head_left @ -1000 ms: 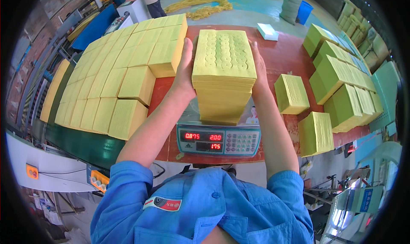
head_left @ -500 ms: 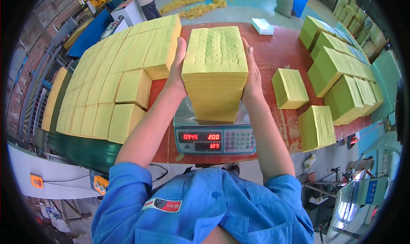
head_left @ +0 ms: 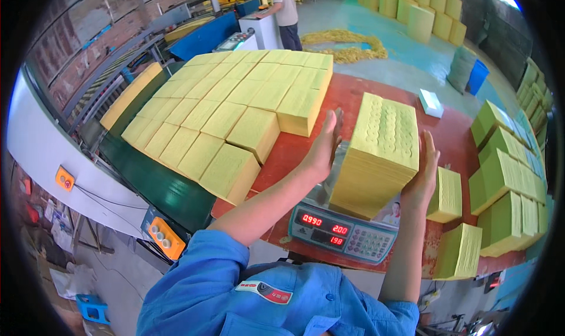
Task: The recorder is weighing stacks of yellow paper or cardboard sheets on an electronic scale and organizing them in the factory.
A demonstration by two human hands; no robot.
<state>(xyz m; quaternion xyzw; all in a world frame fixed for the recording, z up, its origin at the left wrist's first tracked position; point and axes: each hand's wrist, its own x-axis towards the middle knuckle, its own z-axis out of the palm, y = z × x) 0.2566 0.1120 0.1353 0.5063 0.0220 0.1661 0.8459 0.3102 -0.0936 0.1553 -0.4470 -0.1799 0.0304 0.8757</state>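
Observation:
A tall stack of yellow paper [head_left: 372,174], its top sheet punched with rows of scalloped marks, stands on a digital weighing scale [head_left: 342,233] with lit red digits. My left hand [head_left: 325,147] is open at the stack's left, with a gap between palm and paper. On the other side my right hand [head_left: 421,172] is open too, fingers stretched up along the right face; whether it touches the paper I cannot tell. Close by my right forearm are two separate yellow paper stacks [head_left: 445,196], [head_left: 459,252].
A large block of yellow paper stacks [head_left: 229,103] covers the left side, beside a green surface [head_left: 176,189]. More stacks [head_left: 506,189] line the right edge of the red table [head_left: 353,89]. A small white pack [head_left: 431,103] lies at the back. A person [head_left: 286,12] stands at a machine beyond.
My view has turned to the left, so everything sits further right. My left hand has come away from the stack, which both hands pressed before. The scale's red digits have changed.

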